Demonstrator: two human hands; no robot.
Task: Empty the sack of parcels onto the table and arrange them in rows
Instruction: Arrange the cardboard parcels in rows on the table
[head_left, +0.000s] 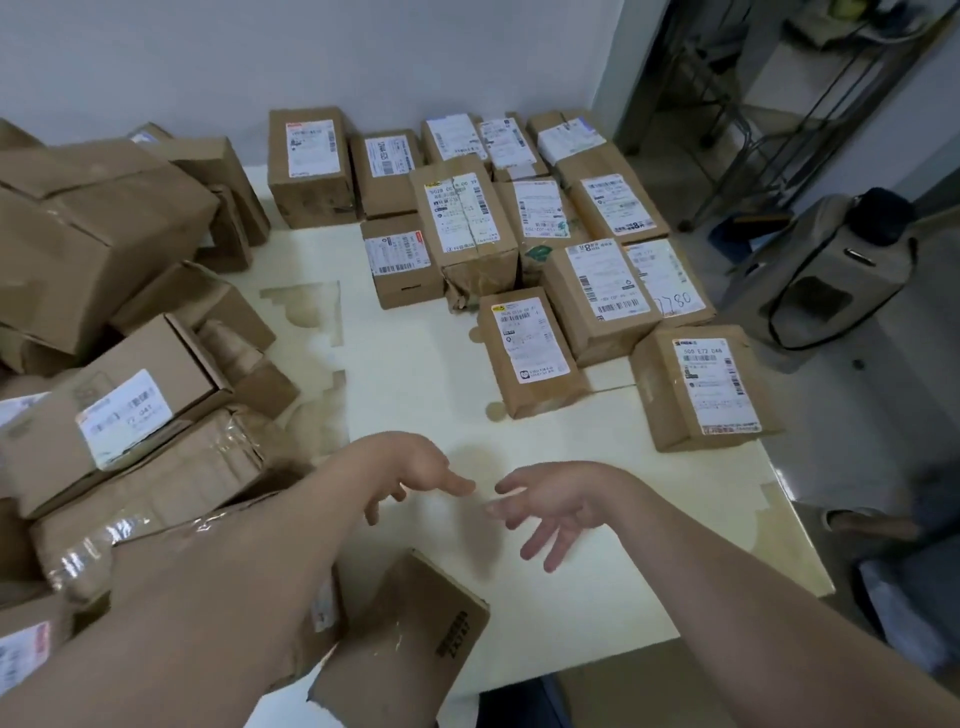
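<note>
Both hands hang over the bare middle of the table (441, 364), empty and nearly meeting. The left hand (410, 470) has its fingers loosely spread and drooping, forefinger stretched toward three o'clock; the right hand (550, 501) is spread as well, fingers pointing down toward seven o'clock. Neither touches a parcel.

The open room lies around and beyond the hands: a pale strip of tabletop running toward twelve o'clock, and clear surface out to the table's right edge at three o'clock. At six o'clock a cardboard box (410, 634) lies tilted over the near edge, below the left forearm.

The surface is cream-coloured with brownish patches where the top layer has peeled. A white wall stands behind the table; at two o'clock a grey backpack (831, 270) sits on the floor.

From twelve to two o'clock the sorted parcels (524, 239) lie in rows, labels up, mostly touching their neighbours, the nearest one (701, 384) close to the right edge. At nine o'clock the unsorted heap (119, 332) of brown boxes is stacked crookedly, some crushed and taped.
</note>
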